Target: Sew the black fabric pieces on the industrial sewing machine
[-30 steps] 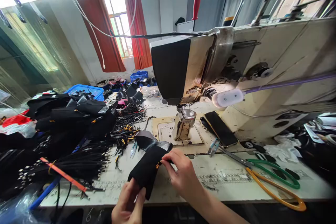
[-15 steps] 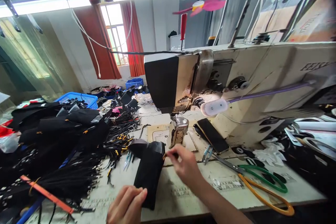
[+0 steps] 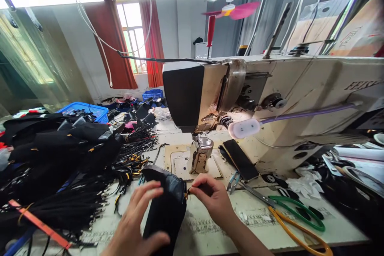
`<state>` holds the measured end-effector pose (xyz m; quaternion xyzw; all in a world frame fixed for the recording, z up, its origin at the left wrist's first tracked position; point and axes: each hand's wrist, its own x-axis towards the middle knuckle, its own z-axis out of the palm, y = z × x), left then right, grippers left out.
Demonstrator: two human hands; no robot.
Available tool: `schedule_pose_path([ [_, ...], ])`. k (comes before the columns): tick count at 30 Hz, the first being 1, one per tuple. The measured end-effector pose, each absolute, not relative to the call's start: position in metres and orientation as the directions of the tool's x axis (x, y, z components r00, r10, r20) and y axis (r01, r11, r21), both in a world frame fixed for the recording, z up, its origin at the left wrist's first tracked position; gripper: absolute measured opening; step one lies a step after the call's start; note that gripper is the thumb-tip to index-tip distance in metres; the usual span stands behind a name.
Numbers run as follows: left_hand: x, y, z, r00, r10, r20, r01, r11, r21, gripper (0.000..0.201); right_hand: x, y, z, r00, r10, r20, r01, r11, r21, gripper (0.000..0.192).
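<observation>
A black fabric pouch (image 3: 168,208) lies on the white sewing table (image 3: 255,228) in front of the sewing machine (image 3: 270,104). My left hand (image 3: 136,224) rests flat on the pouch's left side with fingers spread and the thumb against its lower edge. My right hand (image 3: 210,196) pinches a small black pull with a gold end at the pouch's upper right edge. The presser foot (image 3: 201,153) stands just behind both hands.
A heap of black fabric pieces and black cords (image 3: 69,164) fills the table's left. A phone (image 3: 240,160), small snips (image 3: 233,180) and green-and-orange scissors (image 3: 297,218) lie to the right. A blue basket (image 3: 87,110) stands at the back left.
My left hand moved up from the pouch's lower end and spread over it. My right hand kept its pinch at the pouch's upper right. The view shifted slightly.
</observation>
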<state>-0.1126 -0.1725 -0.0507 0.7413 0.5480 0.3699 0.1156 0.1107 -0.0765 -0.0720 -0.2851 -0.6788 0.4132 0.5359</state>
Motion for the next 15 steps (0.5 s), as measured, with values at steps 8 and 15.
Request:
schedule_pose_path([
  [8,-0.072,-0.109,0.019,0.428,0.899,-0.096,0.505,-0.15,0.85,0.062,0.143,-0.082,-0.06,-0.577,0.696,0.427,-0.374,0.239,-0.896,0.045],
  [15,-0.048,-0.093,0.029,0.497,0.831,-0.249,0.212,0.162,0.964,0.069,0.173,-0.072,-0.026,-0.742,0.665,0.084,-0.183,-0.08,-0.98,0.043],
])
